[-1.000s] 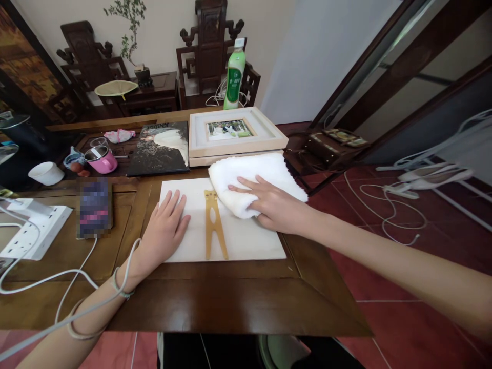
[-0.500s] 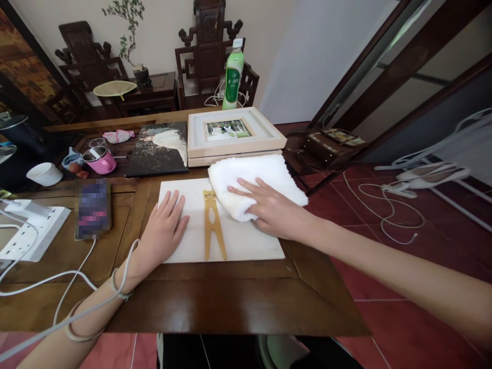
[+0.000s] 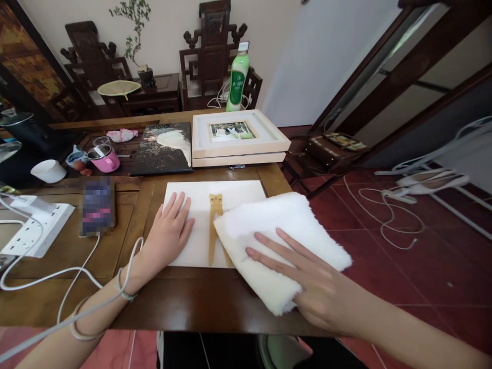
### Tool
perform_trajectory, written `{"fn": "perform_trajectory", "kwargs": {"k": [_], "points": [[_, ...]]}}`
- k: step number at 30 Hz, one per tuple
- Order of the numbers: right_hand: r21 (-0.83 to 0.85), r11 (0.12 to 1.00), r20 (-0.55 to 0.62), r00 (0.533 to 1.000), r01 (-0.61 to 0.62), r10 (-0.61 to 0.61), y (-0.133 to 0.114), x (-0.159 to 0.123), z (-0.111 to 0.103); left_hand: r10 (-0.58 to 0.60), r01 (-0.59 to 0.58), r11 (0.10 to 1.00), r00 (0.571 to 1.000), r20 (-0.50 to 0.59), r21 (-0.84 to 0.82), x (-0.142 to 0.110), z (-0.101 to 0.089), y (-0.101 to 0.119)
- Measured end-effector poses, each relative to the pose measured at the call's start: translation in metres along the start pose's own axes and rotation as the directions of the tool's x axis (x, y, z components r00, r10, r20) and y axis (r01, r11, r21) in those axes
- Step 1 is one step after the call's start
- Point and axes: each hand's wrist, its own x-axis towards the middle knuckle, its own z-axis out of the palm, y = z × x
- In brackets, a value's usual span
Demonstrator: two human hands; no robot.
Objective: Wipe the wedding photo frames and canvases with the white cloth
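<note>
My left hand (image 3: 169,233) lies flat, fingers stretched, on the left side of a white board (image 3: 192,188). The board rests on the wooden table. My right hand (image 3: 307,271) has hold of a fluffy white towel (image 3: 277,218), fingers spread over its top and thumb out of sight. The towel lies across the board's right part and reaches past the table's right edge. Between my hands, a flat yellowish two-legged piece with an animal-shaped head (image 3: 215,202) is on the board. Its right leg is partly hidden by the towel.
Behind the board are a framed photo (image 3: 200,143), a dark picture panel (image 3: 144,161) and a green bottle (image 3: 237,84). To the left are a pink mug (image 3: 107,163), a white cup (image 3: 48,171), a blurred dark object (image 3: 96,207) and a power strip (image 3: 48,230). A white cable (image 3: 88,320) crosses my left forearm.
My right hand has brought the towel down toward the table's front edge and to the right. More of the board's back shows, and the yellowish piece is now partly covered. The left hand stays put.
</note>
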Motion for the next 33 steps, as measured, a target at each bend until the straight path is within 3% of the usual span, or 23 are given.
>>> {"fn": "perform_trajectory", "kwargs": {"k": [4, 12, 16, 20, 26, 28, 30, 33], "points": [[-0.017, 1.0, 0.064, 0.998, -0.026, 0.027, 0.024, 0.009, 0.003, 0.009, -0.009, 1.0, 1.0, -0.012, -0.005, 0.0, 0.001, -0.001], [-0.101, 0.989, 0.193, 0.973, -0.111, 0.129, 0.107, 0.06, 0.005, 0.013, -0.013, 1.0, 1.0, -0.021, -0.023, 0.004, 0.003, -0.004], [-0.116, 0.981, 0.211, 0.962, -0.154, 0.175, 0.119, 0.074, 0.001, 0.011, -0.013, 0.999, 0.999, -0.048, -0.048, 0.004, 0.004, -0.005], [-0.098, 0.986, 0.208, 0.966, -0.134, 0.152, 0.095, 0.06, 0.005, 0.001, -0.005, 0.998, 0.998, -0.068, -0.064, 0.003, 0.005, -0.005], [-0.041, 0.993, 0.022, 0.994, -0.109, 0.11, 0.013, 0.015, 0.007, -0.018, 0.014, 0.998, 0.998, -0.064, -0.068, 0.003, 0.005, -0.004], [-0.034, 0.995, 0.029, 0.995, -0.097, 0.098, -0.008, 0.006, 0.001, -0.018, 0.014, 0.998, 0.998, -0.055, -0.064, 0.003, 0.005, -0.004], [-0.031, 0.997, 0.041, 0.996, -0.077, 0.079, -0.021, 0.001, -0.005, -0.014, 0.011, 0.998, 0.999, -0.051, -0.06, 0.003, 0.005, -0.004], [-0.026, 0.998, 0.027, 0.998, -0.053, 0.054, -0.019, -0.003, -0.005, -0.004, 0.002, 0.999, 0.999, -0.046, -0.049, 0.004, 0.004, -0.003]]}}
